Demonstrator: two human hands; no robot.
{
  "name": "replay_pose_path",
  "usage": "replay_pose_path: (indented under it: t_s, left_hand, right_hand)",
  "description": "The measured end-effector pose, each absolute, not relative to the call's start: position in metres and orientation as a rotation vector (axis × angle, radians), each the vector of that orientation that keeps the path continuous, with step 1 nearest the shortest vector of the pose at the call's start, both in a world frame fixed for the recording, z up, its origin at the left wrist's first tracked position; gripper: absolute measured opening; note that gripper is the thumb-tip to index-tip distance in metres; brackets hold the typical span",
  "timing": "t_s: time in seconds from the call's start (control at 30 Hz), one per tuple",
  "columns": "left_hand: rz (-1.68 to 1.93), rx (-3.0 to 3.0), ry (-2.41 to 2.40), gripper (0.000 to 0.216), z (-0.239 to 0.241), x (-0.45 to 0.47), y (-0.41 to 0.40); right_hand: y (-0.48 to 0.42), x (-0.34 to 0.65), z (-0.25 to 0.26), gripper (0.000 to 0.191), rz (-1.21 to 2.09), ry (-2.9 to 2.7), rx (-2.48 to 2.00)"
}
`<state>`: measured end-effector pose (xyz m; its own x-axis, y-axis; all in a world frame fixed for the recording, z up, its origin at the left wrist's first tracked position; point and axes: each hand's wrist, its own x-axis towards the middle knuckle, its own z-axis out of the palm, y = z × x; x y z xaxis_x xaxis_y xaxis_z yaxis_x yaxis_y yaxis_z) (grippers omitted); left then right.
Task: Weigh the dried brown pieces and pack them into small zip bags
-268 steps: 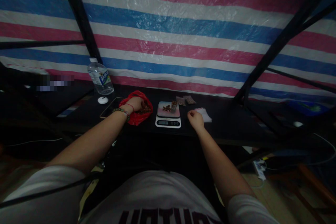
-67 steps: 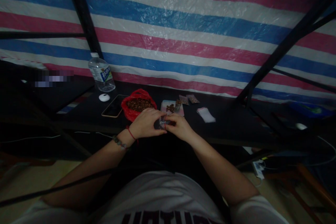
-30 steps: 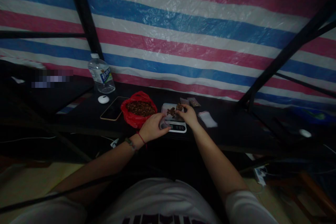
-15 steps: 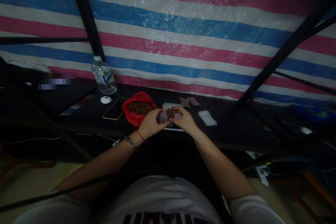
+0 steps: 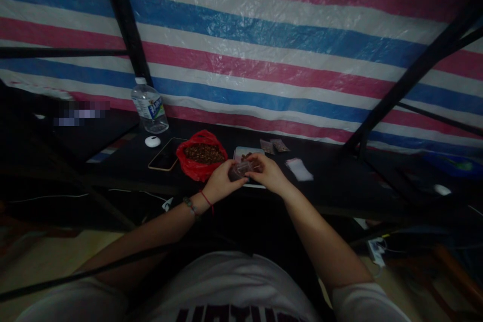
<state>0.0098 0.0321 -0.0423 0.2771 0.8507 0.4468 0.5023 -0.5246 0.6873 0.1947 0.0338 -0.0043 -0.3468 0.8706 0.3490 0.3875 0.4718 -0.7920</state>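
Observation:
Between my hands, over a small flat scale (image 5: 243, 151), is a small clear plastic bag (image 5: 238, 171). My left hand (image 5: 221, 181) grips the bag's left side between thumb and fingers. On the other side, my right hand (image 5: 269, 176) has its fingers and thumb curled in on the bag. Brown dried pieces (image 5: 246, 156) show just behind the bag, above the scale; how they rest is partly hidden. Left of my left hand stands an open red plastic bag (image 5: 187, 165) filled with similar brown bits (image 5: 204, 153).
Two small filled bags (image 5: 273, 146) lie behind my right hand, and a stack of flat clear bags (image 5: 299, 169) lies to its right. At left are a phone (image 5: 166, 154), a white case (image 5: 152, 141) and a large bottle (image 5: 150, 109). Black frame bars (image 5: 130, 35) flank the desk.
The clump of brown pieces between my fingers has dropped back from view, and the clear bag is now drawn across between both hands. The view has shifted slightly.

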Motion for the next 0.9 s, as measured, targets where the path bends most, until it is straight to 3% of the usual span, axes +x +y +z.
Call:
replay_pose_path:
  t_s: [0.17, 0.37, 0.47, 0.73, 0.9]
  left_hand:
    - [1.219, 2.057, 1.193, 0.047, -0.049, 0.014, 0.030]
    - [1.315, 1.978, 1.211, 0.041, -0.047, 0.009, 0.035]
    - [1.329, 1.955, 1.212, 0.039, -0.048, 0.006, 0.040]
    - [1.298, 1.930, 1.265, 0.036, -0.054, 0.001, 0.051]
    - [1.298, 1.927, 1.275, 0.036, -0.061, -0.001, 0.057]
  right_hand:
    - [0.030, 0.192, 0.000, 0.034, 0.802, -1.932, -0.972]
    - [0.025, 0.195, 0.005, 0.058, 0.715, -1.957, -0.960]
    - [0.034, 0.210, 0.005, 0.055, 0.616, -2.075, -1.017]
    - [0.085, 0.282, -0.046, 0.042, 0.355, -1.719, -1.685]
    - [0.089, 0.298, -0.058, 0.057, 0.229, -1.773, -1.949]
